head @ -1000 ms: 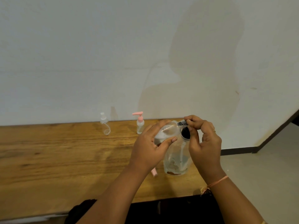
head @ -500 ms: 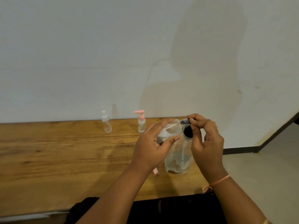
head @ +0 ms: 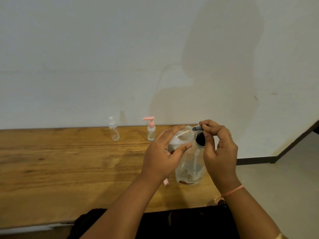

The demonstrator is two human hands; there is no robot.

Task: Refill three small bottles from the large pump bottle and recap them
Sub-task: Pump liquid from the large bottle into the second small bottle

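At the table's right end, near its front edge: the large pump bottle (head: 189,168) stands upright on the table (head: 69,169), clear, with only a little liquid low inside.
Left hand (head: 164,156): fingers curved over the bottle's shoulder, thumb pressed on its front wall, bracing it.
Right hand (head: 221,152): fingers pinched narrow on the tip of the pump head (head: 196,128), just above the black collar (head: 200,139).
Far edge of the table: a small clear bottle (head: 114,131) and a small bottle with a pink pump (head: 151,131), both capped, apart from each other and well clear of the hands.
Under the left wrist: a pink piece (head: 166,182), too hidden to name.
Step in hand: probably freeing or turning the pump head.
Doing it well: hold the thin wall firmly without squeezing, keep the base flat, twist at the collar rather than the slim spout.
Risk: the light bottle tipping toward the near edge.
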